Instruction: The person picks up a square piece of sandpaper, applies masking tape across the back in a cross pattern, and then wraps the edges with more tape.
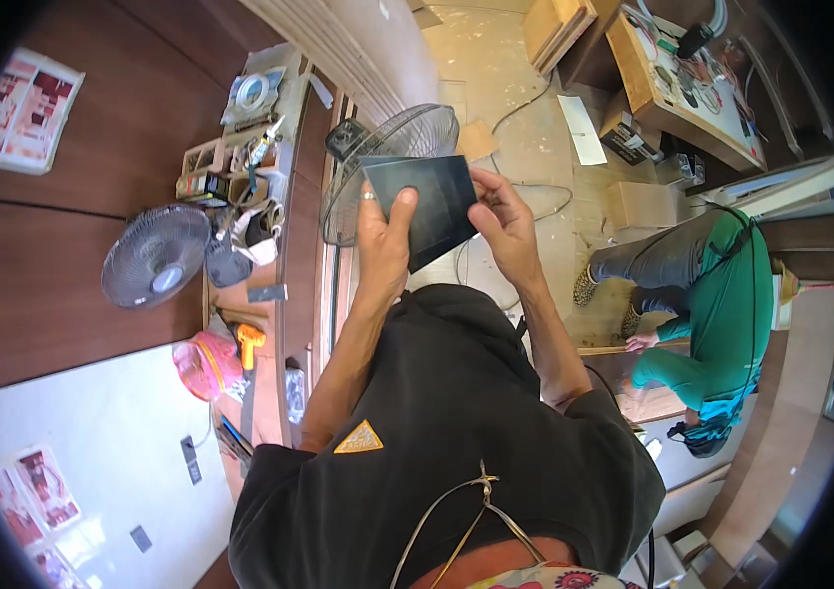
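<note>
A dark, flat, glossy panel (429, 201) is held up in front of my chest; a second edge shows behind its top left, so it may be more than one sheet. My left hand (383, 231) grips the panel's left side, thumb flat on its face and a ring on one finger. At the right edge, my right hand (507, 224) pinches it, thumb by the side and fingers bent near the upper corner. Just behind the panel stands a fan with a round wire cage (343, 201), partly hidden by it.
To my left, a shelf holds a black fan (157, 257), a glue tube (267, 139), a tape roll (252, 91), an orange tool (251, 339) and a pink bag (207, 365). At right a co-worker in green (731, 304) bends over. A cluttered workbench (682, 98) and floor cable (525, 116) lie beyond.
</note>
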A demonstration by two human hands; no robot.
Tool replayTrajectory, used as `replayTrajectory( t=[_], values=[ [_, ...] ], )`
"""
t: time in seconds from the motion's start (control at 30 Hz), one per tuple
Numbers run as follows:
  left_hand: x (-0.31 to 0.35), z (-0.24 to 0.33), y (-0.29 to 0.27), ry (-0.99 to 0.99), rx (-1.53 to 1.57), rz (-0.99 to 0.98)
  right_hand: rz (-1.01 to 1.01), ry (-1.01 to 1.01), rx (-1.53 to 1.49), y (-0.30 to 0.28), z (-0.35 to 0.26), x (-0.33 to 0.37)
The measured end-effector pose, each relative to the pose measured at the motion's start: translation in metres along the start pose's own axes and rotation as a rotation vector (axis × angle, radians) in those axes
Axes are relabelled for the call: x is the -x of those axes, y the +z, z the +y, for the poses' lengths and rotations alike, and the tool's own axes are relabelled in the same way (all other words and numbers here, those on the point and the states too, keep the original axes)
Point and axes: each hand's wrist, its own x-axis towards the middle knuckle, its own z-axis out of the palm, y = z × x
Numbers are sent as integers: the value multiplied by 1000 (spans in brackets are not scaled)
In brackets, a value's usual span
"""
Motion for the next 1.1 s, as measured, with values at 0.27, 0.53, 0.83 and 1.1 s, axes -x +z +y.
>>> replayTrajectory(
  t=[0.27,0.53,0.83,1.1],
  values=[
    [8,-19,2,14,-96,32,103,76,-4,4,9,5],
    [3,-30,-6,4,-113,54,84,85,65,-3,15,-1],
    [14,-42,-30,-50,-424,11,-395,-200,1002,13,-19,-24],
    [39,-41,-52,-184,-625,-153,-458,387,538,-3,9,-18]
  ],
)
